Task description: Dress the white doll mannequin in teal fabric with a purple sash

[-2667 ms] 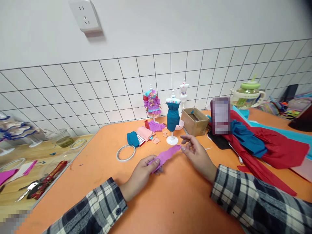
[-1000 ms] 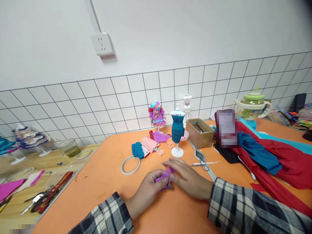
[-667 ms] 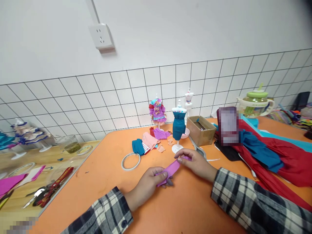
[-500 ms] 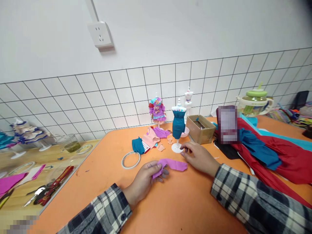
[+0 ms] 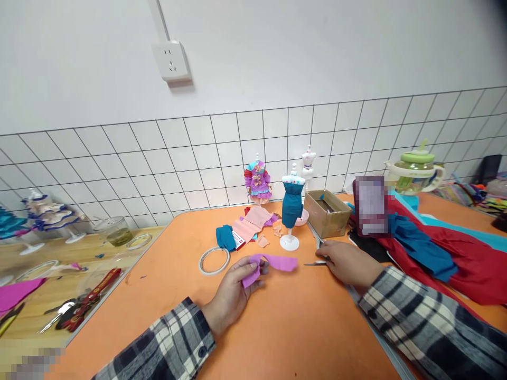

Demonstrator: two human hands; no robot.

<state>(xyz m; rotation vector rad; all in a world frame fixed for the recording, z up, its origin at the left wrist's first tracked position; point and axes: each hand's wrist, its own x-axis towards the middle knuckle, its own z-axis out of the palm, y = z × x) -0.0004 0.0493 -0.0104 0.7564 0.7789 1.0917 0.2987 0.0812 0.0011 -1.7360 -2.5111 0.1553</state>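
My left hand [image 5: 236, 287] pinches one end of a purple crepe-paper strip [image 5: 273, 262] that arches over the orange table [image 5: 301, 338]. My right hand [image 5: 347, 262] lies to the right of the strip, its fingers closed over the handles of a pair of scissors [image 5: 317, 262] whose thin metal tip points left. Just behind the strip stands a small mannequin in a teal dress [image 5: 292, 209] on a white base.
A tape ring [image 5: 214, 260] lies left of the strip, with teal and pink paper scraps [image 5: 237, 232] behind it. A cardboard box [image 5: 328, 212], two more small mannequins [image 5: 257, 181], red and blue cloth [image 5: 439, 248] and a green-lidded jug [image 5: 415, 169] fill the back right.
Earlier both hands folded and stretched the purple strip. My right hand has let go of it and moved right onto the scissors; my left hand still holds the strip's end.
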